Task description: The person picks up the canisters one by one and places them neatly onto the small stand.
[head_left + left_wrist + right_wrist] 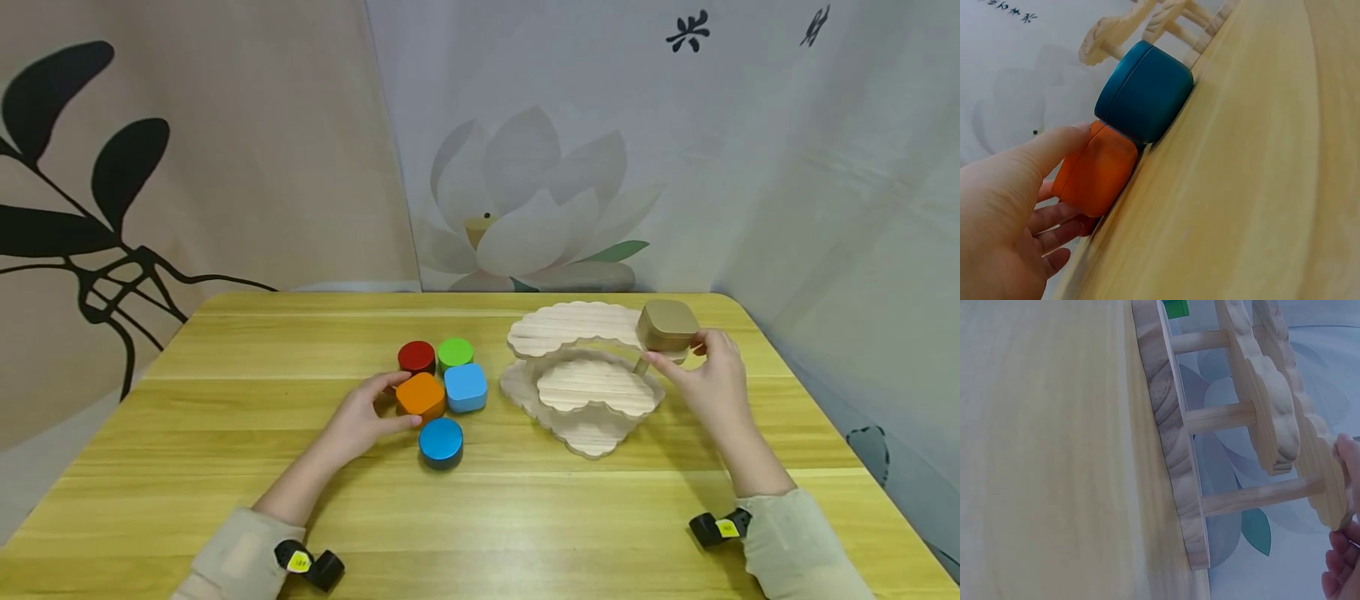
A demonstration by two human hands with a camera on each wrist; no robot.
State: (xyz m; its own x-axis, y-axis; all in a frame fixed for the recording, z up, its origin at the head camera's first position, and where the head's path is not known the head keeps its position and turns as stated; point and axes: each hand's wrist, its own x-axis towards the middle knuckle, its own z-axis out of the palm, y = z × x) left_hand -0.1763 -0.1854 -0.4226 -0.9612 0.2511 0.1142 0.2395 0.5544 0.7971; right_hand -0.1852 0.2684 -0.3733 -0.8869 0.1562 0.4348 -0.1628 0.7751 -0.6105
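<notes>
My left hand (367,419) holds an orange rounded-square tin (421,395), thumb on its near side and fingers round its far side. Close around it stand a dark red round tin (417,357), a green tin (455,353), a light blue rounded-square tin (466,387) and a blue round tin (441,442). With thumb and fingers, my right hand (716,379) grips a gold tin (667,323) at the right end of the top tier of a wooden cloud-edged stand (577,325). In the right wrist view the fingertips reach the stand's top tier (1325,500); the gold tin is out of frame.
Wooden posts (1263,495) join the stand's tiers, with a wider base (1169,425) on the wooden table (525,525). A printed curtain (570,125) hangs behind the table. Small black cameras (326,571) sit on both wrists.
</notes>
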